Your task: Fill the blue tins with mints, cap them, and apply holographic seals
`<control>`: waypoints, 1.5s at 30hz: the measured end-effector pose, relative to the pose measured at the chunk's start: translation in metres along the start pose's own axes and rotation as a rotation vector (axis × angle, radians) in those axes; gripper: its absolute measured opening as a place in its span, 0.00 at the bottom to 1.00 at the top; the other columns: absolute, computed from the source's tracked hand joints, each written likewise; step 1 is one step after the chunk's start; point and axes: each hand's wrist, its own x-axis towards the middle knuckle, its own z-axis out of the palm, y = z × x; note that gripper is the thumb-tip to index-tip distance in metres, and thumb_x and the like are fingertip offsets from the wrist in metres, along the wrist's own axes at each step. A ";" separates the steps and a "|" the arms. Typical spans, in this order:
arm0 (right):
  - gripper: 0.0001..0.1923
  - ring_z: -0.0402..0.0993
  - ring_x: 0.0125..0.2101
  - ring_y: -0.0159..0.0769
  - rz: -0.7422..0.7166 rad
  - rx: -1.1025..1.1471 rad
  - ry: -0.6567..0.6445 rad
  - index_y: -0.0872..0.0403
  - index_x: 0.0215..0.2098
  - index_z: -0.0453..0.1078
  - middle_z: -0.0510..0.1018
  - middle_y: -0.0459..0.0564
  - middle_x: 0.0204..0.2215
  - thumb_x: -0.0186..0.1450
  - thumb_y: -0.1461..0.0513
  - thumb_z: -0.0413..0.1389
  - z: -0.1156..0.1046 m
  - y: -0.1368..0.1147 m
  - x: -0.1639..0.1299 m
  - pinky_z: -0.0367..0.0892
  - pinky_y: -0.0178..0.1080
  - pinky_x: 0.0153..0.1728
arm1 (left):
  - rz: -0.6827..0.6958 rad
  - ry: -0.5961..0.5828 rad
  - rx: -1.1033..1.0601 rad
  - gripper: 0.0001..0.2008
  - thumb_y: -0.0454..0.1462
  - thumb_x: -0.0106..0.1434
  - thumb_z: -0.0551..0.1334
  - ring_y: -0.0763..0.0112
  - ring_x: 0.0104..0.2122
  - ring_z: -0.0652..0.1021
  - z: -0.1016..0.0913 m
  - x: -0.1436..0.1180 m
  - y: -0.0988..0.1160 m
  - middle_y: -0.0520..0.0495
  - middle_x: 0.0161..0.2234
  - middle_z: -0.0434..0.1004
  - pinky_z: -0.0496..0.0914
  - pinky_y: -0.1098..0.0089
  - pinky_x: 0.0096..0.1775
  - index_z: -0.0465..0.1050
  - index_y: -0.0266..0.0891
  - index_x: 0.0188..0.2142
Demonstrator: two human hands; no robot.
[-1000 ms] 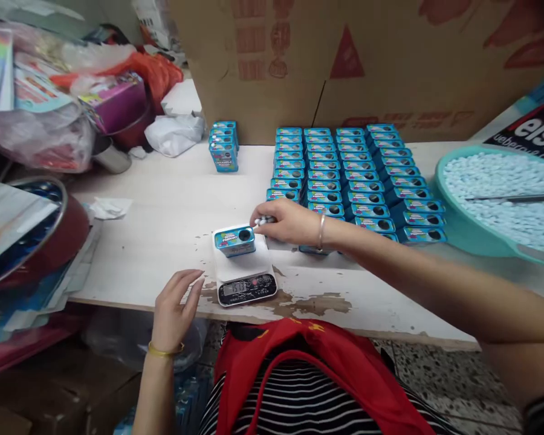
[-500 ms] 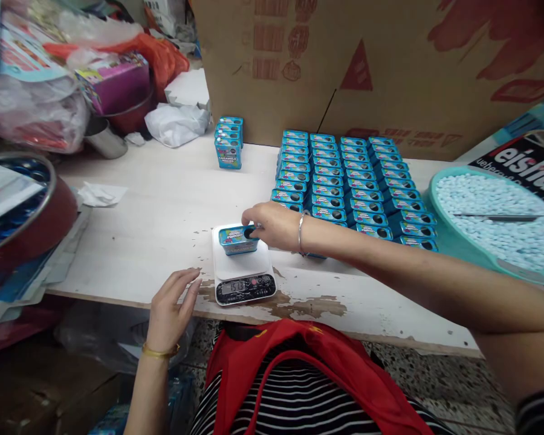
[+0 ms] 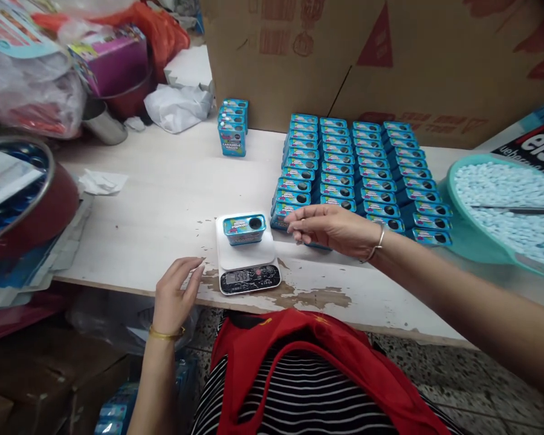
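A blue Caramelo-labelled tin [image 3: 243, 232] is stood on the white platform of a digital scale [image 3: 249, 260], which is placed near the front edge of the bench [image 3: 163, 223]; a round dark opening is seen in the tin's top. The left hand [image 3: 178, 295] is held by the front edge, left of the scale, thumb and fingers parted, with nothing gripped. The right hand [image 3: 344, 231] is held right of the scale, over the near end of the tin rows [image 3: 338, 169], fingers half curled; whether anything is pinched cannot be told. Toward the bench's right end, a teal basin [image 3: 465, 232] is filled with pale blue candies [image 3: 503, 186]. Near the rear edge, a smaller tin group [image 3: 233, 142] is set before a cardboard box [image 3: 272, 84].
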 end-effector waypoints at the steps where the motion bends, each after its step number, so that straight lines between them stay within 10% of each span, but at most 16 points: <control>1: 0.12 0.69 0.23 0.24 0.018 0.006 0.009 0.59 0.36 0.72 0.76 0.46 0.25 0.56 0.63 0.65 -0.003 0.006 -0.002 0.66 0.29 0.26 | 0.007 0.002 -0.003 0.08 0.36 0.66 0.58 0.69 0.41 0.77 0.001 0.002 0.000 0.45 0.39 0.77 0.71 0.67 0.46 0.75 0.38 0.41; 10: 0.13 0.68 0.20 0.23 -0.014 0.002 -0.033 0.59 0.31 0.72 0.75 0.44 0.22 0.55 0.57 0.66 0.003 0.025 -0.001 0.62 0.28 0.21 | 0.008 0.013 -0.006 0.09 0.38 0.66 0.58 0.68 0.41 0.76 0.005 0.011 0.006 0.45 0.40 0.76 0.72 0.65 0.45 0.73 0.39 0.44; 16: 0.16 0.66 0.17 0.21 0.069 0.111 -0.118 0.58 0.30 0.71 0.76 0.44 0.21 0.55 0.53 0.65 0.029 0.064 -0.004 0.56 0.28 0.17 | 0.174 -0.038 0.033 0.36 0.46 0.58 0.66 0.56 0.54 0.70 0.018 0.058 0.019 0.38 0.56 0.67 0.70 0.56 0.51 0.55 0.43 0.63; 23: 0.26 0.63 0.14 0.20 0.150 0.292 -0.170 0.59 0.28 0.71 0.75 0.42 0.19 0.47 0.46 0.68 0.029 0.120 -0.026 0.54 0.28 0.16 | 0.482 -0.212 0.041 0.17 0.41 0.64 0.60 0.62 0.41 0.76 0.038 0.112 0.066 0.45 0.43 0.75 0.69 0.64 0.41 0.67 0.43 0.52; 30: 0.26 0.63 0.17 0.23 0.074 0.301 -0.056 0.59 0.24 0.71 0.72 0.42 0.17 0.49 0.44 0.66 0.008 0.136 -0.053 0.54 0.30 0.20 | 0.740 -0.411 -0.087 0.15 0.37 0.61 0.61 0.59 0.44 0.73 0.131 0.117 0.184 0.42 0.42 0.75 0.63 0.58 0.44 0.67 0.40 0.48; 34: 0.29 0.62 0.16 0.22 0.034 0.364 -0.036 0.60 0.26 0.71 0.73 0.44 0.20 0.46 0.43 0.67 -0.001 0.145 -0.055 0.53 0.30 0.18 | 0.805 -0.506 0.084 0.13 0.37 0.59 0.62 0.57 0.40 0.72 0.190 0.120 0.216 0.41 0.39 0.73 0.61 0.58 0.40 0.69 0.39 0.44; 40: 0.29 0.62 0.14 0.23 0.012 0.357 0.018 0.58 0.26 0.69 0.72 0.43 0.18 0.47 0.41 0.64 0.000 0.151 -0.061 0.54 0.29 0.17 | 0.869 -0.408 0.177 0.18 0.44 0.61 0.62 0.58 0.42 0.72 0.198 0.119 0.210 0.41 0.43 0.74 0.61 0.59 0.41 0.69 0.40 0.49; 45: 0.26 0.59 0.14 0.21 0.033 0.413 0.006 0.56 0.26 0.67 0.73 0.43 0.19 0.49 0.42 0.64 0.007 0.156 -0.059 0.49 0.29 0.16 | 0.595 -0.096 0.204 0.20 0.46 0.65 0.57 0.56 0.52 0.69 0.150 0.207 0.145 0.39 0.50 0.71 0.58 0.57 0.51 0.66 0.41 0.53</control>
